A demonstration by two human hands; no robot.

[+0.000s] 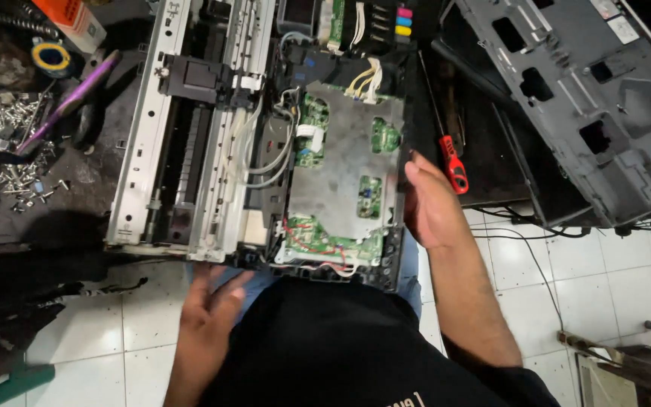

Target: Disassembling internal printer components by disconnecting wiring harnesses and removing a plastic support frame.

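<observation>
An opened printer chassis (190, 143) rests across my lap and a dark bench, its metal rails, white cables and green circuit board under a grey metal shield plate (340, 173) exposed. My right hand (431, 203) presses flat against the chassis's right side by the shield plate. My left hand (209, 305) is below the chassis's near edge, fingers spread, touching or just under that edge. Neither hand holds a tool.
A red-handled screwdriver (450, 154) lies right of the printer. A grey plastic printer cover (589, 98) leans at the upper right. Loose screws (5, 143), a purple tool (69, 98) and a tape roll (50, 56) sit at the left. White tiled floor (566, 279) with a black cable lies below.
</observation>
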